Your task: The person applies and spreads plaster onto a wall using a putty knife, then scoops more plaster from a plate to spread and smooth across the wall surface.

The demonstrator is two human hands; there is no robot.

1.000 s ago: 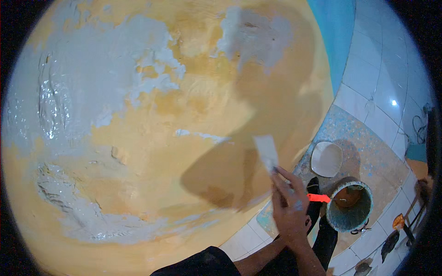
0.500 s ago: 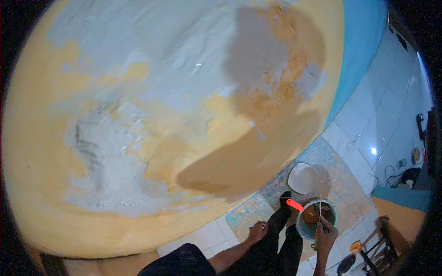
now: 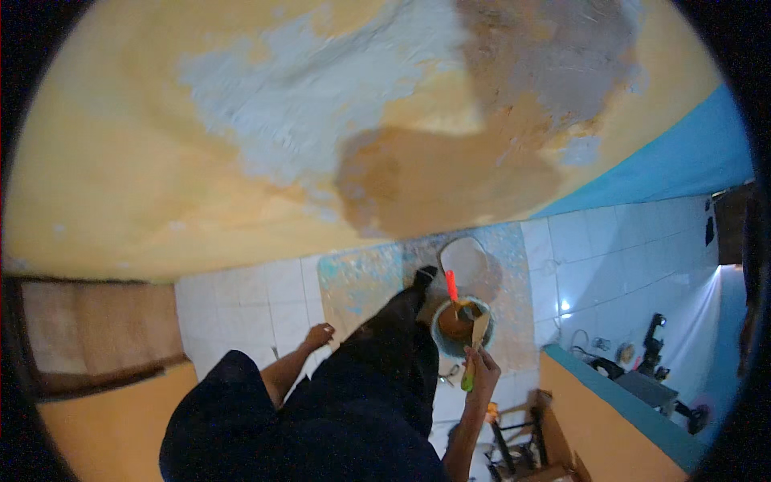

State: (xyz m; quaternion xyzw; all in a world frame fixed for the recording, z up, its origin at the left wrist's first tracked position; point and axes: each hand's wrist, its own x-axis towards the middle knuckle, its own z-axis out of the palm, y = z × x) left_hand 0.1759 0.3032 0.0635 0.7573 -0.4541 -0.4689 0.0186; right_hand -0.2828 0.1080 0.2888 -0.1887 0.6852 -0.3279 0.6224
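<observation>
My right hand (image 3: 482, 371) grips a putty knife (image 3: 480, 329), its green handle end sticking out below my fingers. The flat, tan-looking blade reaches over the rim of a round bucket (image 3: 438, 341). Orange-brown material (image 3: 454, 323) lies inside the bucket, and a tool with a red handle (image 3: 451, 285) stands up from it. Off to the left, beside my leg, my left hand (image 3: 320, 336) hangs with its fingers curled in; what they hold, if anything, is too small to make out.
A yellow wall (image 3: 265, 189) with grey-white patches rises ahead, turning blue at the right. The bucket stands on a paint-spotted mat (image 3: 361, 281) beside a whitish, rounded flat piece (image 3: 466, 259). White tiles (image 3: 241, 309) surround the mat. An orange half-wall (image 3: 590, 410) with a teal top lies right.
My view has swung, shifting the wall patches up and the bucket left. The blade in my right hand now shows its flat face, not its thin edge. My left hand has moved out from my leg.
</observation>
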